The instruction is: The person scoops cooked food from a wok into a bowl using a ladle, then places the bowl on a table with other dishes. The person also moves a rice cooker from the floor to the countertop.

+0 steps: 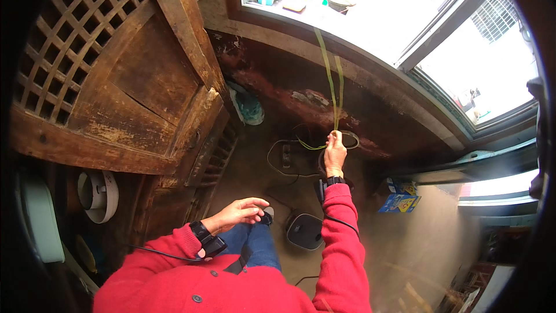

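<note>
My right hand (335, 154) is stretched forward, closed around thin yellow-green strips (332, 91) that run up toward the window sill (299, 17). A short end of the strips bends out to the left below the fist. A pale loop (357, 140) shows just right of this hand; whether it belongs to the strips, I cannot tell. My left hand (236, 215) hangs in front of my body with loosely bent fingers and nothing in it. Both wrists carry black strapped devices with cables.
A worn wooden lattice door (143, 78) stands at the left. On the floor are a power strip (286, 156) with cord, a rounded black-topped device (305, 231) and a blue-yellow box (399, 198). A turquoise item (249, 106) sits by the dark wall. A window (347, 8) lies ahead.
</note>
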A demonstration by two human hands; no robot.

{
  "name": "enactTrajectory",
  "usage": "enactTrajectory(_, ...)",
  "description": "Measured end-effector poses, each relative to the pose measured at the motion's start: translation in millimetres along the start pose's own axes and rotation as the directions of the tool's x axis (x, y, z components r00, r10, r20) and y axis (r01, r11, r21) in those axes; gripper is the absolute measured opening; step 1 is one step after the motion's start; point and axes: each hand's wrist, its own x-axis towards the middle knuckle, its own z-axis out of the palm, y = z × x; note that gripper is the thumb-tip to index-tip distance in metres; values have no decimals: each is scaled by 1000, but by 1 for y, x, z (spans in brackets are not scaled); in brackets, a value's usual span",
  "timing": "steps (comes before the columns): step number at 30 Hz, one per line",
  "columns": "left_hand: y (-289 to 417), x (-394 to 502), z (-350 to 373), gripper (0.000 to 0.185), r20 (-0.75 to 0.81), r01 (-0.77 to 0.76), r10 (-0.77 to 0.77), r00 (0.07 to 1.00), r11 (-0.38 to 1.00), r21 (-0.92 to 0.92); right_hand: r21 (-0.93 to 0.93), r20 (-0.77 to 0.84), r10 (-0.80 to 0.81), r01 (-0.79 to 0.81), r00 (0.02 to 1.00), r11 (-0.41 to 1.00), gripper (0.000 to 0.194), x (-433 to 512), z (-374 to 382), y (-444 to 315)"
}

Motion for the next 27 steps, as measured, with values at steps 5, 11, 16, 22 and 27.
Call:
enactTrajectory(5,-5,17,1,33,-20,-13,12,1000,997,-78,-156,146,-88,111,985,981,13,1,40,5)
enactTrajectory(11,14,56,-15,32,-55,30,-32,998,998,-46,-186,275,-144,200,950,962,17,27,109,-18)
enactTrajectory(16,17,104,-40,35,-95,79,-81,992,996,-33,315,215,-335,259,917,913,47,56,210,-72)
enactTrajectory(22,-4,151,-52,26,-70,246,-239,968,961,124,431,401,-172,-19,900,902,33,-30,200,-10)
enactTrajectory(27,-32,174,-32,28,-63,382,-383,922,870,312,365,659,461,-788,595,496,25,-136,104,142)
